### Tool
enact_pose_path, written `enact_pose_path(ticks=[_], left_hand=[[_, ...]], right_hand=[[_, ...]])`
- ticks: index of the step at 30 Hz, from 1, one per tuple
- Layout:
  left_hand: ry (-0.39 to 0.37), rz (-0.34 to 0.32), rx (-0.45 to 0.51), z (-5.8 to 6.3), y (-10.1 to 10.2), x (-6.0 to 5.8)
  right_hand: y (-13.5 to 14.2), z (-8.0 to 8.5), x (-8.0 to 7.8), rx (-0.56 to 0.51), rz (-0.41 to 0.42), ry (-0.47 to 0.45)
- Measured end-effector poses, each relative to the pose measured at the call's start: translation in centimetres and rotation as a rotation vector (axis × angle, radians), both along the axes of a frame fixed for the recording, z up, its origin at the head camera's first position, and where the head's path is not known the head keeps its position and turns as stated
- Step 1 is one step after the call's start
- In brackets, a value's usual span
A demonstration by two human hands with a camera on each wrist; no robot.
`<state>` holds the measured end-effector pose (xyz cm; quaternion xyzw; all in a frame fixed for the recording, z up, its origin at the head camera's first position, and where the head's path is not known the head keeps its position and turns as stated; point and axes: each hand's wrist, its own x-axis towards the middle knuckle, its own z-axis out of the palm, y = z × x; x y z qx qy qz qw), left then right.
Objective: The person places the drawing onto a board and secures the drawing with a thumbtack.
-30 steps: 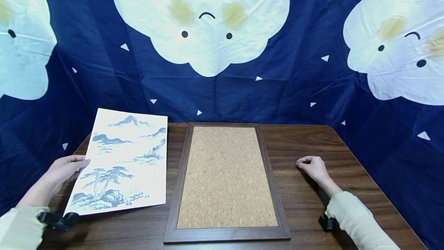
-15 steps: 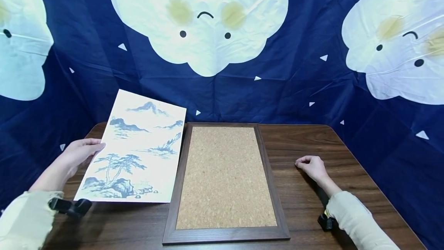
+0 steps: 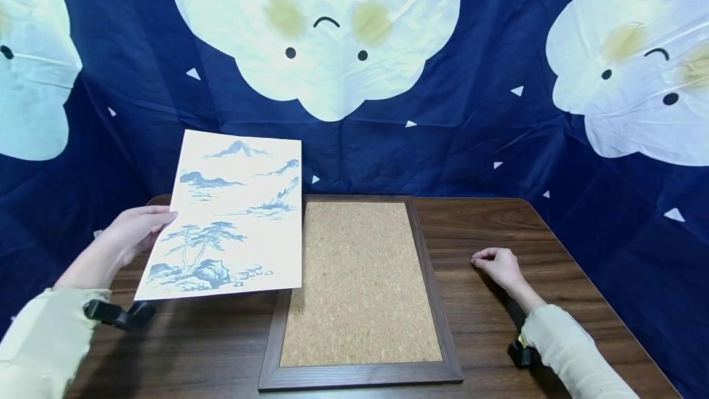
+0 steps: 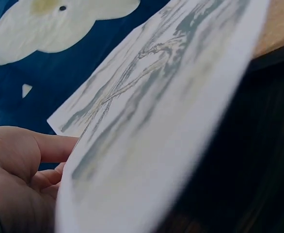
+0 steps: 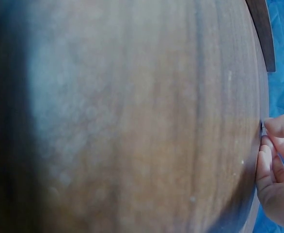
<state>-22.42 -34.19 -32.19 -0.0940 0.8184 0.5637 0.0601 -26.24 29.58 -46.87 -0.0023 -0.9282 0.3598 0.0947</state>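
My left hand point(image 3: 135, 229) pinches the left edge of a white sheet point(image 3: 232, 214) printed with a blue-grey landscape of mountains and pines. The sheet is held raised and tilted, its right side overlapping a cork board point(image 3: 365, 300) in the head view. From the left wrist, the hand point(image 4: 21, 170) shows at the edge of the sheet point(image 4: 147, 121), its fingers partly behind the paper. The board lies flat on the table in a dark wooden frame point(image 3: 360, 376). To the board's right, my right hand point(image 3: 501, 268) rests on the tabletop, fingers loosely curled.
The dark wooden table point(image 3: 476, 220) ends in a rounded corner at the back right. A blue cloth point(image 3: 487, 79) with white clouds surrounds it on the back and sides. Each wrist wears a small black camera, the left one point(image 3: 119, 316) below the sheet.
My left hand has carried the sheet to the right and upward, from beside the frame to partly over its upper left. My right hand has kept its place.
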Motion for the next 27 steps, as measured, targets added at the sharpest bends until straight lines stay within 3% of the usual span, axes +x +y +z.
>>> enact_pose_path(ticks=[5,10,13,15,22,25,27], left_hand=[[-0.014,-0.043,0.085,-1.4,1.7,-1.1],[-0.032,-0.061,0.204,-6.4,1.5,-4.7],[-0.026,-0.048,0.237,-8.5,3.0,-5.8],[-0.018,-0.04,0.236,-8.4,5.1,-5.4],[-0.022,-0.02,0.248,-5.9,12.6,-2.2],[-0.027,-0.018,0.267,-5.5,14.9,-1.1],[-0.022,-0.022,0.298,-5.8,16.0,-0.7]], right_hand=[[0.0,0.0,0.1,0.002,-0.004,-0.004],[0.0,0.0,0.1,0.002,-0.01,-0.008],[-0.1,0.0,0.1,0.011,-0.009,-0.005],[-0.1,0.0,0.1,0.01,-0.009,-0.007],[-0.1,0.1,0.1,-0.005,-0.001,-0.022],[-0.2,0.1,0.1,-0.002,0.003,-0.026],[-0.2,0.1,0.1,0.006,0.001,-0.024]])
